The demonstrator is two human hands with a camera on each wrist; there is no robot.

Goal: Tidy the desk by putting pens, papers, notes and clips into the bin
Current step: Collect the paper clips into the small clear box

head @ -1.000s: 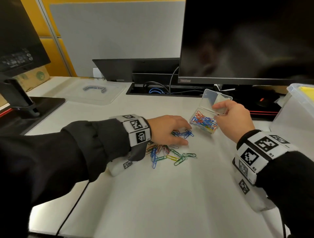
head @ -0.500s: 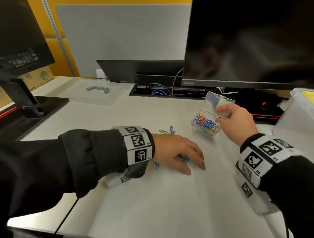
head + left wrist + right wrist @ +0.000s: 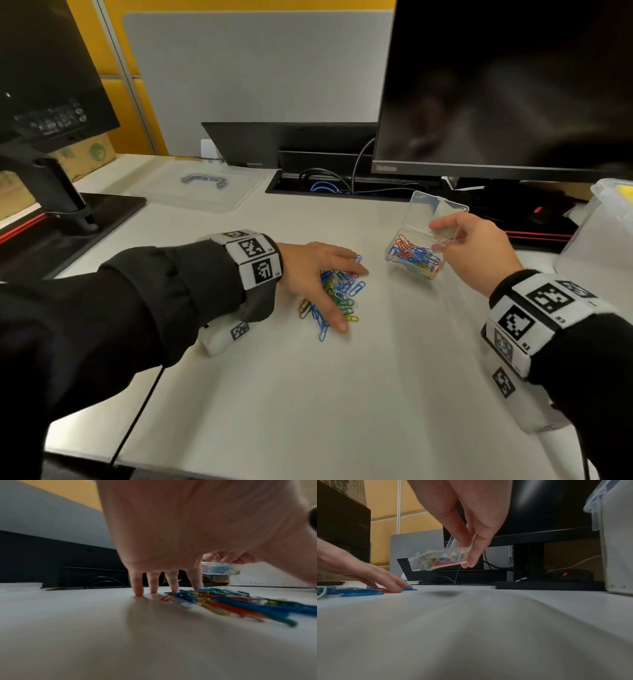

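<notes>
A heap of coloured paper clips [image 3: 337, 296] [image 3: 223, 604] lies on the white desk. My left hand [image 3: 318, 277] is spread flat over the heap, its fingertips [image 3: 139, 592] down on the desk. My right hand [image 3: 476, 250] [image 3: 471, 550] pinches a small clear clip box [image 3: 416, 255] [image 3: 435, 561] by its near edge and holds it tilted just above the desk, to the right of the heap. The box's lid stands open and several clips lie inside. The clear storage bin [image 3: 606, 233] [image 3: 618, 547] stands at the right edge.
A large monitor [image 3: 507, 85] on a black base [image 3: 547, 586] stands behind the box. A cable slot [image 3: 329, 186] runs along the back. The bin's clear lid [image 3: 202, 186] lies at the back left, beside a second monitor's stand [image 3: 65, 205]. Bare desk stretches toward me.
My left hand has swept back over the desk and drawn the scattered clips into one tighter heap under its palm. The right hand still holds the box in about the same place.
</notes>
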